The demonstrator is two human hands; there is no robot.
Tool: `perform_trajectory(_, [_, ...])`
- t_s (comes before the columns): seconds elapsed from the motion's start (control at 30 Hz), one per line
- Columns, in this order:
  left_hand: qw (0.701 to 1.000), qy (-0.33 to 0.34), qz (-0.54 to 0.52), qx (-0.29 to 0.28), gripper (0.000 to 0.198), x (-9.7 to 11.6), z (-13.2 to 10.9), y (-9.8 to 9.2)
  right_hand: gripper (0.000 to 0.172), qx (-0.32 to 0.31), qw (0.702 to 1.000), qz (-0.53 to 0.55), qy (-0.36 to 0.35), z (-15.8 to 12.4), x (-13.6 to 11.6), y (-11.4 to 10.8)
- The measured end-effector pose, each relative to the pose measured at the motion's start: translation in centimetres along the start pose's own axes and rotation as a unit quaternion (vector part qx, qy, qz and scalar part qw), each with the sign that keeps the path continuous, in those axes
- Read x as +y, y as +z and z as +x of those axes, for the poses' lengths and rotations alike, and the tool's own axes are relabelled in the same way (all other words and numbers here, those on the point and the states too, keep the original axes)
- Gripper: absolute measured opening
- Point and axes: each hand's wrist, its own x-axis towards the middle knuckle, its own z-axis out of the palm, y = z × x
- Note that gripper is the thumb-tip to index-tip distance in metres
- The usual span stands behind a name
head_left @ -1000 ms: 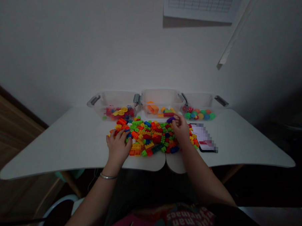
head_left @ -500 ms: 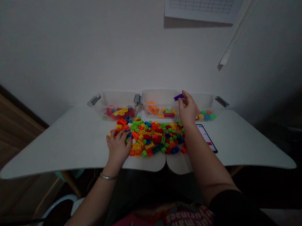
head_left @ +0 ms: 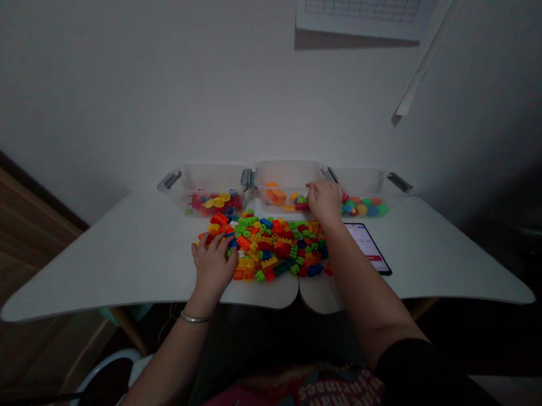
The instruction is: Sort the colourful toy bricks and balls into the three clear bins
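My left hand [head_left: 213, 263] rests, fingers spread, at the left edge of a heap of toy building bricks [head_left: 269, 245]. The bricks are orange, yellow, green, red and blue. My right hand [head_left: 325, 204] is at the right end of the middle clear plastic box [head_left: 286, 166], its fingers bent over the wall. Its fingertips are mostly hidden, and no purple piece shows in them. Inside that box lie an orange piece [head_left: 275, 196] and a few coloured bricks [head_left: 298, 205].
The left clear box [head_left: 209, 173] holds red and yellow pieces. Coloured balls [head_left: 369, 207] lie in the right clear box [head_left: 362, 178]. A phone [head_left: 368, 249] lies on the white table [head_left: 439, 258], right of my forearm. The wall stands close behind the boxes.
My right hand has moved down from above the middle box to its right end. The small purple piece it held is out of sight. My left hand has stayed in place.
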Motion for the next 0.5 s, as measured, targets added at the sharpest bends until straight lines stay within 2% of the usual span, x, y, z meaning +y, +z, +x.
perform_trajectory(0.33, [1.0,0.0,-0.002,-0.008,0.042,0.1,0.1,-0.3,0.036,-0.017,0.996,0.058,-0.069,-0.2,1.6,0.2])
perform_trajectory(0.5, [1.0,-0.008,-0.004,-0.01,0.042,0.1,0.1,-0.2,0.039,0.043,0.991,0.104,-0.067,-1.6,1.5,-0.8])
